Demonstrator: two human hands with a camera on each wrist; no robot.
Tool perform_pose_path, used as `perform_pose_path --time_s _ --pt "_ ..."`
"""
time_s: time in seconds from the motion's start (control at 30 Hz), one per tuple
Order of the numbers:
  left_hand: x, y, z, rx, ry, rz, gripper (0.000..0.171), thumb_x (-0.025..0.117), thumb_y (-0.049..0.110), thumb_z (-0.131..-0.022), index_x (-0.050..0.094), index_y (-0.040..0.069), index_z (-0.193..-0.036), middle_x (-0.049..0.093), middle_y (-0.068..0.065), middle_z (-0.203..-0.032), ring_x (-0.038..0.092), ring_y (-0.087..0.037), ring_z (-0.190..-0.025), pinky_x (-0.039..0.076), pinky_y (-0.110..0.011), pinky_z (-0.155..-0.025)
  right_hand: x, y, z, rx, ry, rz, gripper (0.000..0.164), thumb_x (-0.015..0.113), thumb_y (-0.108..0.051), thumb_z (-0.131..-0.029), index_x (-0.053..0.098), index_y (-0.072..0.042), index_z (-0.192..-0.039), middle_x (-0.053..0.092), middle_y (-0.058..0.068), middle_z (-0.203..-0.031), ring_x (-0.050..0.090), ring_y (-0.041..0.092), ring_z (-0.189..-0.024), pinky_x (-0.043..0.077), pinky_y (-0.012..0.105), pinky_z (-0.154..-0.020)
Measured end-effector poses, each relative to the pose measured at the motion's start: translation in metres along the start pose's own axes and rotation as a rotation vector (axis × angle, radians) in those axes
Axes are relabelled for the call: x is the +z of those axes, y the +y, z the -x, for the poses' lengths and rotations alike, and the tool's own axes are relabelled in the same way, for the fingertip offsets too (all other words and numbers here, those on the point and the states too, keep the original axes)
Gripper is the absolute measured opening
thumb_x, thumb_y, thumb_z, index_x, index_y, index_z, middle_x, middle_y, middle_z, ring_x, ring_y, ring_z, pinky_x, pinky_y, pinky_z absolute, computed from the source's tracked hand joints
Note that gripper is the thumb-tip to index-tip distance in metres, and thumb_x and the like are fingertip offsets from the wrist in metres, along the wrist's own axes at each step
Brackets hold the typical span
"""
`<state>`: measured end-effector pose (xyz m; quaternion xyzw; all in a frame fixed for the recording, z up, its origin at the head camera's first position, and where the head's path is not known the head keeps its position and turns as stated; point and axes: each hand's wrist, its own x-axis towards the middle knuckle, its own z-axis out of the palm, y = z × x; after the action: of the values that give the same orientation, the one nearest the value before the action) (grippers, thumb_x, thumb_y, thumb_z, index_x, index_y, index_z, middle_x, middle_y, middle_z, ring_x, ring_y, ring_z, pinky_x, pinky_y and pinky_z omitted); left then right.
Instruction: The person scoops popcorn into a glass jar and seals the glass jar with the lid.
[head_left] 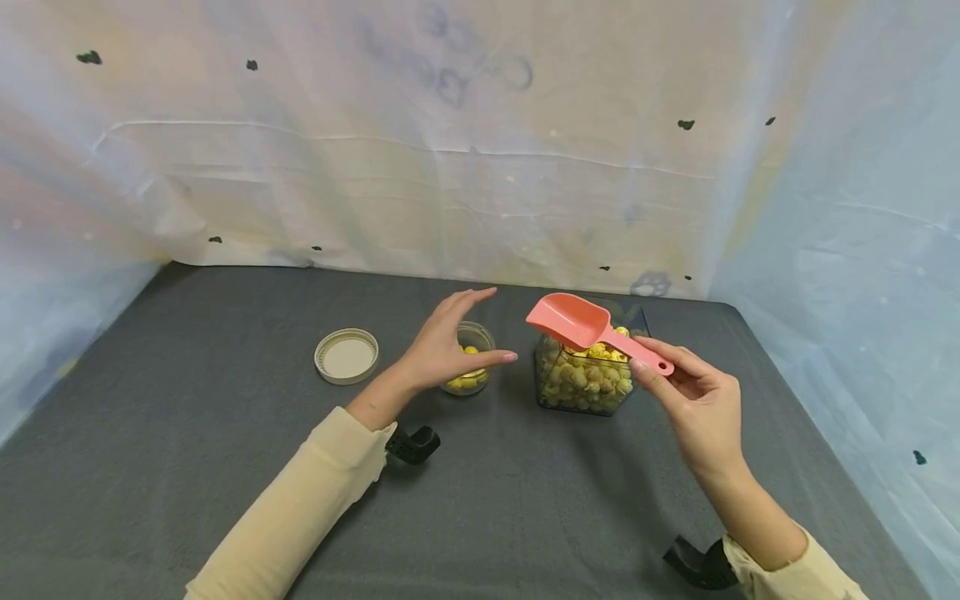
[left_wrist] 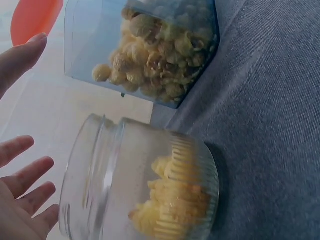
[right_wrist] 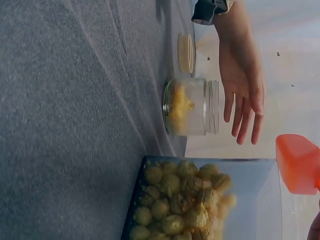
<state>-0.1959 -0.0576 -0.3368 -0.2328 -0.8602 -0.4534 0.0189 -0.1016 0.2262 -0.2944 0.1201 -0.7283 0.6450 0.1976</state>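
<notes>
Between thumb and fingers, my right hand point(head_left: 693, 400) pinches the handle of a pink scoop point(head_left: 573, 321), which hangs over a clear bin point(head_left: 577, 396). Popcorn point(right_wrist: 187, 200) fills the lower part of that bin. My left hand point(head_left: 450, 342) is held above a glass jar point(left_wrist: 115, 175), thumb and fingers spread wide and holding nothing. Some yellow popcorn point(left_wrist: 175, 200) lies at the bottom of the jar, whose mouth is uncovered. In the head view the left hand hides part of the jar.
A cream-rimmed round lid point(head_left: 347, 357) lies on the grey cloth-covered table point(head_left: 187, 417), left of the jar. Pale patterned sheeting point(head_left: 360, 192) hangs behind the table and along its sides. Both wrists carry black camera mounts point(head_left: 412, 446).
</notes>
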Motion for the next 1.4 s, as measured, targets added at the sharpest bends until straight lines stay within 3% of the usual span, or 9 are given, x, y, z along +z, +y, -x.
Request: perform_pose_path --time_s 0.37,0.6,1.4 --pt "0.006 0.010 -0.008 0.003 -0.026 0.007 0.089 0.078 0.045 -0.077 0.033 0.025 -0.150 0.027 -0.007 -0.156 0.022 -0.029 -0.145 0.027 -0.060 -0.110 -0.011 0.002 -0.003 0.000 0.091 0.018 0.027 0.067 0.011 -0.082 0.066 0.014 -0.109 0.068 0.001 -0.085 0.061 0.008 -0.066 0.053 0.014 -0.064" --pt "0.012 0.018 -0.015 0.033 -0.039 0.005 0.089 0.078 0.047 -0.077 0.032 0.025 -0.150 0.031 -0.005 -0.153 0.028 -0.026 -0.141 0.031 -0.056 -0.110 -0.018 0.006 -0.005 0.008 0.136 0.025 0.026 0.067 0.010 -0.082 0.067 0.014 -0.108 0.068 0.000 -0.082 0.060 0.009 -0.064 0.053 0.014 -0.063" --pt "0.030 0.037 -0.032 -0.011 -0.122 0.055 0.092 0.077 0.049 -0.077 0.028 0.027 -0.152 0.025 -0.002 -0.156 0.024 -0.024 -0.144 0.030 -0.055 -0.111 -0.034 0.016 -0.008 0.062 0.232 0.065 0.022 0.070 0.008 -0.081 0.070 0.011 -0.102 0.068 0.001 -0.074 0.060 0.009 -0.059 0.051 0.014 -0.060"
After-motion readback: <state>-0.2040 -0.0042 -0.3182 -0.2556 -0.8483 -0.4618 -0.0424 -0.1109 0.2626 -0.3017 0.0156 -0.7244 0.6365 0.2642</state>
